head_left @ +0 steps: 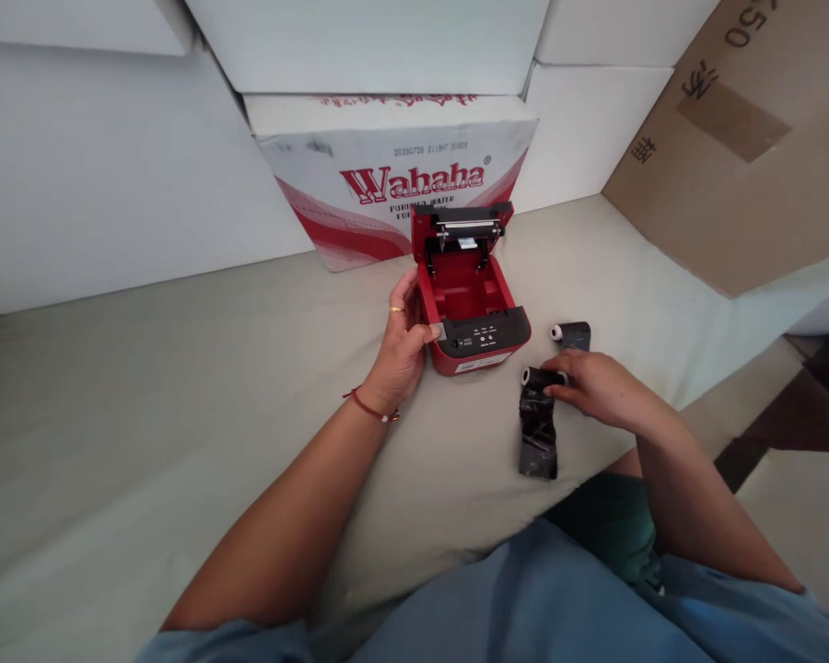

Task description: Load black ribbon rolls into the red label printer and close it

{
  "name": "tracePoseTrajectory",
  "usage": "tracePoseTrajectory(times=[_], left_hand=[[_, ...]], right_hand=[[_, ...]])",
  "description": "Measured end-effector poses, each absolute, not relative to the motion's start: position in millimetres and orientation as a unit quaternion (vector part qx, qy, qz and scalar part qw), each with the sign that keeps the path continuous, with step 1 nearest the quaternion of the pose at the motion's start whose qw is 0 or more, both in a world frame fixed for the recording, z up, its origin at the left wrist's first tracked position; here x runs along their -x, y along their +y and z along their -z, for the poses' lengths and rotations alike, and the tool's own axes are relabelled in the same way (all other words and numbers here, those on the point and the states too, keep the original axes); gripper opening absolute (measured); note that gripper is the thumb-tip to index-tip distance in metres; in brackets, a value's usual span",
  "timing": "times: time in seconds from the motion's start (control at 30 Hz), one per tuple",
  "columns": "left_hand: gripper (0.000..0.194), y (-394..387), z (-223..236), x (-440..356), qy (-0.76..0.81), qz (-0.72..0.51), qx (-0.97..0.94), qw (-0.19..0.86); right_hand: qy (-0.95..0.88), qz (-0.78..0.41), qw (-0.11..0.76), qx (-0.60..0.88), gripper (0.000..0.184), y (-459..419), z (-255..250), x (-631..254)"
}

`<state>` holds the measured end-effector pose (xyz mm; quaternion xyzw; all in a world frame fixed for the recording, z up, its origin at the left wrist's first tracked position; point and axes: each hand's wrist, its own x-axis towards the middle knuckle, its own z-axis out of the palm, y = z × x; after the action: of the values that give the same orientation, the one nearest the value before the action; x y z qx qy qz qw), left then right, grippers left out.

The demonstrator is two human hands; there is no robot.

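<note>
A red and black label printer [480, 336] stands on the pale cloth with its lid [462, 226] tilted up and its red inner bay showing no roll. My left hand [404, 345] grips the printer's left side, thumb on the grey front corner and fingers along the wall. To the right, my right hand [590, 387] has its fingers closed on a black ribbon roll [542, 378] with a white core. A crinkled length of black ribbon [537, 437] trails from it toward me. Just beyond my right hand lies a second black roll [572, 334], partly covered by the hand.
Behind the printer is a Wahaha water carton [401, 166], close to the raised lid. White boxes [110, 157] line the back, and a brown cardboard box [753, 166] stands at the right. Pale cloth [214, 368] covers the surface under everything.
</note>
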<state>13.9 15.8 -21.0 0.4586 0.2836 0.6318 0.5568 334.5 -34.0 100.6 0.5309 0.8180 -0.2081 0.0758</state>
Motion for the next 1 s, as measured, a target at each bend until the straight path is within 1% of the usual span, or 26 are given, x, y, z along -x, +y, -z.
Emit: tracePoseTrajectory(times=[0.07,0.17,0.23,0.3,0.4,0.5,0.6,0.67,0.77,0.9,1.0], left_hand=[[0.103,16,21,-14,0.283,-0.632,-0.452,0.563],[0.103,16,21,-16,0.278,-0.634,-0.450,0.565],[0.102,18,22,-17,0.277,-0.639,-0.448,0.560],[0.102,19,23,-18,0.276,-0.644,-0.449,0.554],[0.100,21,25,-19,0.274,-0.644,-0.462,0.546],[0.098,21,26,-20,0.271,-0.638,-0.473,0.544],[0.093,21,24,-22,0.270,-0.641,-0.471,0.543],[0.091,20,23,-24,0.273,-0.646,-0.460,0.545],[0.091,20,21,-26,0.279,-0.649,-0.445,0.550],[0.092,21,21,-26,0.280,-0.646,-0.449,0.550],[0.092,21,22,-26,0.278,-0.644,-0.453,0.550]], right_hand=[[0.828,0.258,0.049,-0.496,0.029,-37,-121,-331],[0.838,0.331,-0.039,-0.432,0.032,-35,-169,-322],[0.847,0.308,-0.083,-0.426,0.036,-25,-195,-309],[0.862,0.237,-0.094,-0.439,0.037,-9,-208,-288],[0.868,0.137,-0.062,-0.474,0.038,20,-201,-250],[0.854,0.077,-0.011,-0.514,0.039,42,-181,-214],[0.843,0.018,0.041,-0.535,0.033,55,-166,-190],[0.840,-0.009,0.077,-0.536,0.032,59,-160,-181],[0.836,-0.023,0.110,-0.537,0.037,66,-154,-172],[0.838,-0.018,0.130,-0.530,0.043,78,-145,-168],[0.861,0.026,0.097,-0.498,0.044,80,-145,-175]])
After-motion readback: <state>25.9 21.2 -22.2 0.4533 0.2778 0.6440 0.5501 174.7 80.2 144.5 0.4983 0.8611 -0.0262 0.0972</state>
